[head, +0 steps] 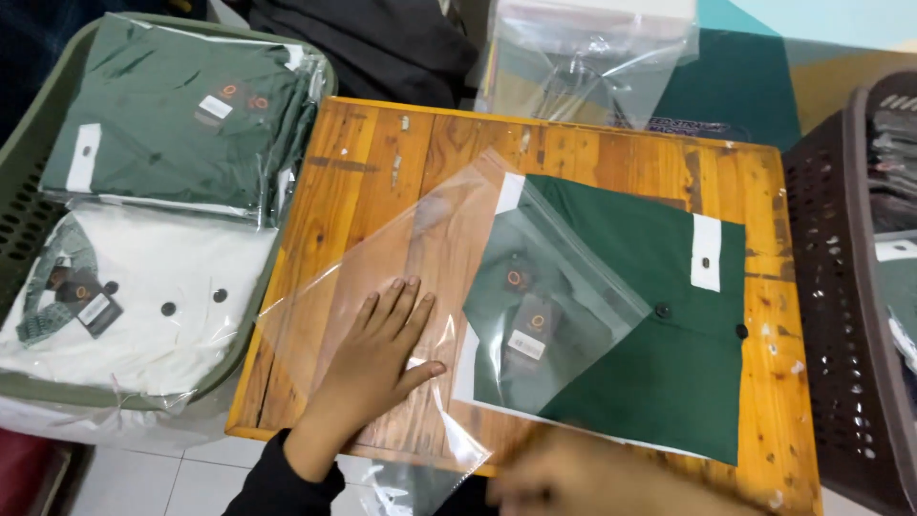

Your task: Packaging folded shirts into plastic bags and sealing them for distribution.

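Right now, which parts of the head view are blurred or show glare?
In the head view, the right hand at the bottom edge is smeared by motion blur; the left hand is sharp; the clear plastic bag shows soft glare over the folded green shirt.

A scuffed orange-brown wooden table (382,153) fills the middle, standing on pale floor tiles (181,483). Off its left edge sits an olive basket (24,143); off its right edge, a dark brown perforated basket (831,315). Beyond the far edge lies teal-and-yellow flooring (755,86). Light is even.
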